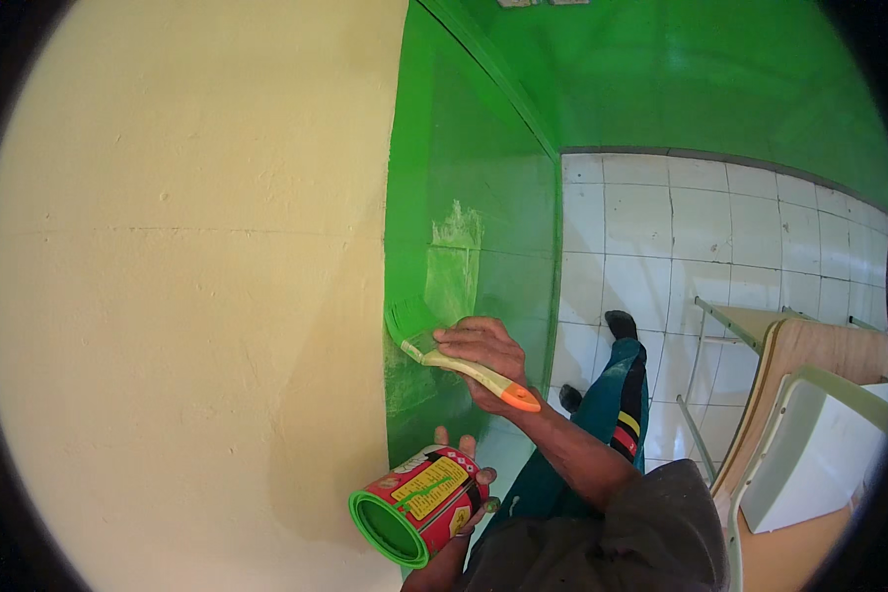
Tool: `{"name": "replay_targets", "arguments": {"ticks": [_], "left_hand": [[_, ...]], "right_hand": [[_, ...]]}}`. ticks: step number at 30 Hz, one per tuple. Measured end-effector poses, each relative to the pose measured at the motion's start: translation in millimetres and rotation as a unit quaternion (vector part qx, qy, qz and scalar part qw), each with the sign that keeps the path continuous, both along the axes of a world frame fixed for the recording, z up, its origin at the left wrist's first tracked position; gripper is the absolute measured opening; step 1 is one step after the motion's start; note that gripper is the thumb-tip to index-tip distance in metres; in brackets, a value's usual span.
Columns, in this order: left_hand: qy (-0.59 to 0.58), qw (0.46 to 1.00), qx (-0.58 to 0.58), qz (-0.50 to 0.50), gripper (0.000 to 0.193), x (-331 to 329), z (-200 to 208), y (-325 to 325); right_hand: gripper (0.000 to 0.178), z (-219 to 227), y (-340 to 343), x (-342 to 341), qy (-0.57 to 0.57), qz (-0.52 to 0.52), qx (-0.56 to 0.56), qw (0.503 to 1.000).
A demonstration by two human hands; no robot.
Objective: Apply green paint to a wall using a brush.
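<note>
Two-tone wall, cream (pixel 197 276) and green, brush and paint in hand
Right hand (pixel 485 353) has the brush (pixel 476 372) gripped, bristles at the green section (pixel 508 202) right by the cream edge; left hand (pixel 474 498) is holding the red paint can (pixel 429 493), tilted, near the wall. There's a pale patchy bit (pixel 454 261) on the green, white floor tiles (pixel 636 219), metal-framed furniture (pixel 809 434) off to the right.

My trousers (pixel 570 434) are deep teal, with a black side panel (pixel 634 400) bearing yellow and red bands, and a small white mark. At their upper end I wear a loose, dark grey-brown shirt (pixel 602 557), its short sleeve (pixel 666 518) leaving my right forearm (pixel 577 459) bare. Dark footwear (pixel 620 324) shows at their lower ends. Beside them, my left hand (pixel 475 518) has green smeared on a fingertip.
</note>
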State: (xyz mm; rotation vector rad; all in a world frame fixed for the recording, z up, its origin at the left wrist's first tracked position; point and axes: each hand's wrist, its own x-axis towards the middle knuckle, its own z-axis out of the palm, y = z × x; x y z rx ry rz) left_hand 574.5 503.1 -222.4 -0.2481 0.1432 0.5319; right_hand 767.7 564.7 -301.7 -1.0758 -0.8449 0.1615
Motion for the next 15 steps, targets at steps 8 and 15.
{"name": "replay_targets", "arguments": {"ticks": [8, 15], "left_hand": [[-0.003, 1.0, 0.016, 0.012, 0.061, -3, -5, -2], [-0.004, 1.0, 0.013, 0.014, 0.062, -12, -10, -1]], "right_hand": [[0.022, 2, -5, -2, -0.008, 0.016, 0.001, 1.0], [0.02, -3, -8, -9, -0.01, 0.038, -0.012, 0.999]]}}
